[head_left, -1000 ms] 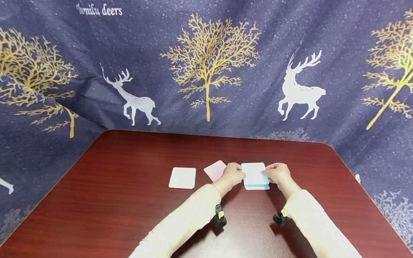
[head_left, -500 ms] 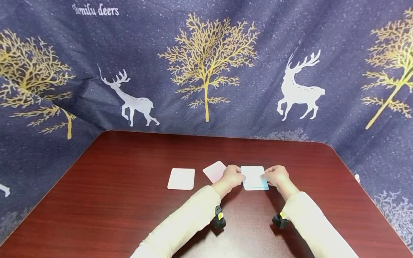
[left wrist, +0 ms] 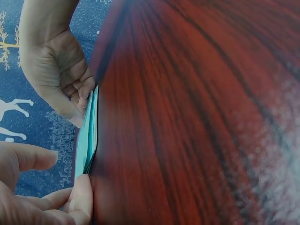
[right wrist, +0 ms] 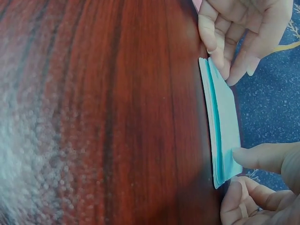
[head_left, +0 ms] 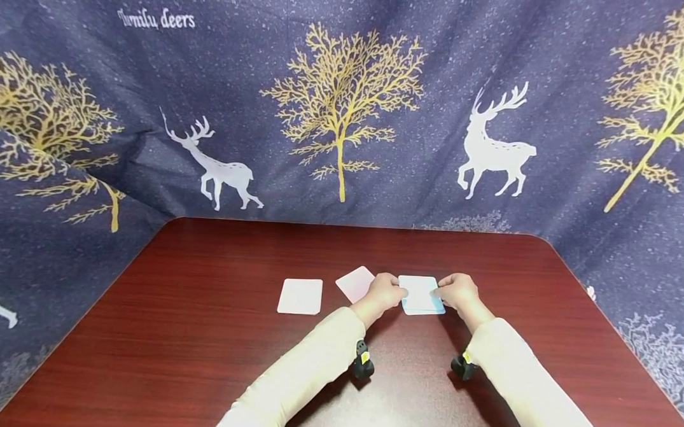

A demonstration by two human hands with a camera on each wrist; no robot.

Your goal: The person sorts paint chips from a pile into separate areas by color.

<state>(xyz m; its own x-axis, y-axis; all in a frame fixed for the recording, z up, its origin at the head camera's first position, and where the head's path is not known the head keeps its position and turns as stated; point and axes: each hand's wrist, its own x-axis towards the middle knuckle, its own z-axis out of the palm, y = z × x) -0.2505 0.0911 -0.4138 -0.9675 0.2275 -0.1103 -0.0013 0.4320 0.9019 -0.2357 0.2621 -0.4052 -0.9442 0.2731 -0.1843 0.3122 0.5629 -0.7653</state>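
A stack of square, round-cornered cards [head_left: 421,293], white on top with light blue showing, lies on the table between both hands. Its thin layers fan slightly at the edge in the right wrist view. My right hand [head_left: 459,290] pinches the stack's right side, thumb [right wrist: 260,157] on the top card and fingers at the edge. At the left side, my left hand [head_left: 386,290] touches the edge with its fingertips [left wrist: 83,194], while its thumb stands off the stack in the left wrist view. Right next to that hand lies a pink card [head_left: 355,283], partly hidden by it.
Farther left, another white square card or stack [head_left: 300,296] lies on the dark red wooden table [head_left: 198,347]. A blue cloth [head_left: 378,170] with trees and deer hangs behind the table. Black wrist cameras [head_left: 363,361] hang under both sleeves.
The top white card has come down toward me over the blue layer, so a thinner blue strip shows. Both hands have stayed almost in place over the last half second.
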